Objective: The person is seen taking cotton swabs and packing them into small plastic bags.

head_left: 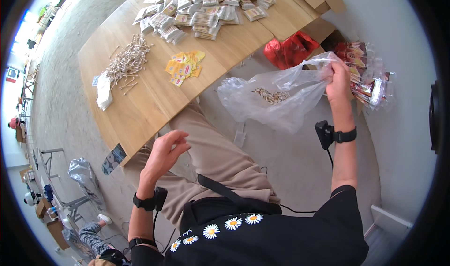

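Observation:
My right hand (338, 81) grips the gathered rim of a clear plastic bag (300, 97), which hangs beside the table over the floor. Inside the bag lies a small heap of cotton swabs (272, 95). My left hand (164, 152) hovers over my lap near the table's front edge, fingers loosely bent and thumb apart, with nothing seen in it. On the wooden table (225, 53), loose cotton swabs (129, 60) form a pile at the left. Several yellow cards (185, 67) are scattered to their right, and many clear packs of cotton swabs (201, 15) are heaped farther back.
A white plastic piece (104, 93) rests at the table's left edge. Right of the table are a red plastic bag (290, 49), an open cardboard box (323, 32) and red printed wrappers (358, 60) near the wall. Another person (96, 235) is at lower left.

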The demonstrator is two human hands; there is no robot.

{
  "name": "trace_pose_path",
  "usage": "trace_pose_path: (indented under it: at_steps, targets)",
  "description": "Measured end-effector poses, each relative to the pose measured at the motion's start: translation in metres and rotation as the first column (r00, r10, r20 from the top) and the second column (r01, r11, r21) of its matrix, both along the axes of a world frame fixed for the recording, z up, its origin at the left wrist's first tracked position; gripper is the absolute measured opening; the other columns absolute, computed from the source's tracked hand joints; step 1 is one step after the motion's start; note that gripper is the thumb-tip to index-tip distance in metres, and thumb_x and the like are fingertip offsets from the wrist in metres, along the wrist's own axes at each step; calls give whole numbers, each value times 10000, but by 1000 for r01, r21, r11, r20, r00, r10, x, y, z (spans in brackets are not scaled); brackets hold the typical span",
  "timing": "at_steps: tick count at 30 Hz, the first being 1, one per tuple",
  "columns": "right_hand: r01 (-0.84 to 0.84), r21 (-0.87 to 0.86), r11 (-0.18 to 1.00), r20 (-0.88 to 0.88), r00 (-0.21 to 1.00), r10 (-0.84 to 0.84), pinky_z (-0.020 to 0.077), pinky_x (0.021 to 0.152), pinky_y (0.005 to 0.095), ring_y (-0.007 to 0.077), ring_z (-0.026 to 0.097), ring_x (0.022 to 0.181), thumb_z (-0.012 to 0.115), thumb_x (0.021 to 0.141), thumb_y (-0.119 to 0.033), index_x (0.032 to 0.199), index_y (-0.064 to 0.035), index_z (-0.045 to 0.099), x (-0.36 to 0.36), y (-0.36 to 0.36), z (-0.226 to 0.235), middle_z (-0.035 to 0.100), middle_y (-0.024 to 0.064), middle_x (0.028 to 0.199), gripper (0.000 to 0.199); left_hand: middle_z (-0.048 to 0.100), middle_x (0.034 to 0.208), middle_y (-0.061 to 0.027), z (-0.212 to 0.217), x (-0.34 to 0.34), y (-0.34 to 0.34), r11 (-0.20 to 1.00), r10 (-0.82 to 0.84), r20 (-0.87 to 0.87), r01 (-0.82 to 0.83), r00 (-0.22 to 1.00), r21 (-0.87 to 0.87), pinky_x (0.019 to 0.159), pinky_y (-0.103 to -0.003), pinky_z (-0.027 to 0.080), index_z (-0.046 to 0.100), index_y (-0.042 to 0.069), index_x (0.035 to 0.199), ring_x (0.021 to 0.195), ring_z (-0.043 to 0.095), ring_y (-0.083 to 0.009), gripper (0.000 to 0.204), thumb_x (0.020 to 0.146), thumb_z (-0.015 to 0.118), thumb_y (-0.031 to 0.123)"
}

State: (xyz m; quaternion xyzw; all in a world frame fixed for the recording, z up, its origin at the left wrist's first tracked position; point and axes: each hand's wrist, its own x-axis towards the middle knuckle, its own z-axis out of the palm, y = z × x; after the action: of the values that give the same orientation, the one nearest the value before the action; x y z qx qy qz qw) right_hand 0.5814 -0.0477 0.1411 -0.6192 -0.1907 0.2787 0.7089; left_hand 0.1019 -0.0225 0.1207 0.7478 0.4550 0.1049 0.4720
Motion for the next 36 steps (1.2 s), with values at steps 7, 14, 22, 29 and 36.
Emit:
trace_pose_path:
  at_steps: [7,14,22,29,36]
  targets:
    - [-287,248,925,91,958,272,511,747,289,114,600,816,500,926,-68,1026,6,664,-30,-23,116,650,36,930,205,669,1005,-145,27,81,23,916,-209,117,153,971,371,805,-368,504,620,-5,1143,910,641,-325,338,838,698,117]
    - [-375,369,851,217,924,314,517,742,378,186,593,829,511,975,-159,1086,31,624,-89,-51,197,616,77,936,248,664,1057,-189,16,175,41,664,-188,268,-79,945,744,810,-397,504,614,-10,1143,956,642,-361,344,852,678,161]
    - [-285,318,904,162,956,244,530,722,384,215,609,877,492,986,-170,1092,35,620,-71,-56,191,632,103,984,265,600,742,4,-13,168,51,850,362,526,-41,770,-525,607,-281,505,636,37,977,659,597,-100,211,983,538,224]
    - [-251,144,957,414,894,173,559,838,314,143,600,979,623,859,91,1235,49,584,-6,-56,169,620,74,1100,380,568,755,4,17,131,31,971,-43,459,145,887,-189,673,-333,497,630,6,1086,686,561,-162,354,844,694,256]
    - [-310,77,948,472,849,239,501,700,235,91,559,846,558,950,-98,1165,20,623,0,-51,142,600,25,1005,254,630,703,-177,19,126,9,962,-232,257,182,938,206,579,-400,454,629,-16,855,631,608,-314,161,861,630,145]
